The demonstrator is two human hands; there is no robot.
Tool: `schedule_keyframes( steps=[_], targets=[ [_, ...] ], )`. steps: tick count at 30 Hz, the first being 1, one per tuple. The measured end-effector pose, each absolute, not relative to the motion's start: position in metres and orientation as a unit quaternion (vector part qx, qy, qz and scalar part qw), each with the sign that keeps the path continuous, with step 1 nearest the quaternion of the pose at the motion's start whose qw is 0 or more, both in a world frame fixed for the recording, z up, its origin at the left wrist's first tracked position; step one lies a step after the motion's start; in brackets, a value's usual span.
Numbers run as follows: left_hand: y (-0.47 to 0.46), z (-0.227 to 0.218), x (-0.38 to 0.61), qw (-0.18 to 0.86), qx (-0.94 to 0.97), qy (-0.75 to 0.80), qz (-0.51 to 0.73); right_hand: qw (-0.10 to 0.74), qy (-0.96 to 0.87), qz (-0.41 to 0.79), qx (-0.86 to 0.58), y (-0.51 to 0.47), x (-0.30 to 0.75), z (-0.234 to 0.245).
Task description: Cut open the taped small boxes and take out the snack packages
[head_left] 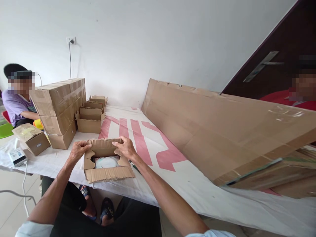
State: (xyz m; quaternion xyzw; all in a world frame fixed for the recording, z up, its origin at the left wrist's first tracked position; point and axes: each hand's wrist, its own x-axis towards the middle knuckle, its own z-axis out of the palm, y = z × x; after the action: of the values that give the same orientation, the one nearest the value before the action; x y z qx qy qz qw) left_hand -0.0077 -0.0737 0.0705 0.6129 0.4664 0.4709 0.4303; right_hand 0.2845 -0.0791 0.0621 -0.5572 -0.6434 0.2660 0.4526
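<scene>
A small cardboard box (108, 173) stands at the table's near edge with its flaps unfolded. Through its top a pale, rounded item (107, 162) shows inside; its kind is hard to make out. My left hand (80, 150) pinches the left end of the far flap. At that flap's right end, my right hand (126, 148) grips it between thumb and fingers. The short side flaps lean inward over the contents, while the near flap hangs toward me.
Several open cartons (88, 125) line up beyond, beside a stack of taped boxes (58, 113). A closed box (31, 138) and a white device (18, 157) with a cable lie left. A large cardboard panel (197, 128) borders the right. People sit at both sides.
</scene>
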Motion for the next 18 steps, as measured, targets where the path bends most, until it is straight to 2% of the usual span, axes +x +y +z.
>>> schedule_keyframes(
  steps=[4,9,13,18],
  targets=[
    [-0.073,0.069,0.001,0.397,0.578,0.509,0.499,0.420,-0.655,0.216,-0.590,-0.072,0.284,0.069],
    [-0.068,0.069,0.005,0.402,0.575,0.515,0.492,0.361,-0.789,0.113,-0.484,-0.059,0.276,0.094],
    [-0.068,0.074,0.006,0.431,0.582,0.492,0.483,0.313,-0.825,0.156,-0.443,-0.048,0.262,0.104],
    [-0.070,0.081,0.008,0.478,0.595,0.460,0.454,0.321,-0.830,0.169,-0.424,-0.044,0.254,0.103]
  ],
)
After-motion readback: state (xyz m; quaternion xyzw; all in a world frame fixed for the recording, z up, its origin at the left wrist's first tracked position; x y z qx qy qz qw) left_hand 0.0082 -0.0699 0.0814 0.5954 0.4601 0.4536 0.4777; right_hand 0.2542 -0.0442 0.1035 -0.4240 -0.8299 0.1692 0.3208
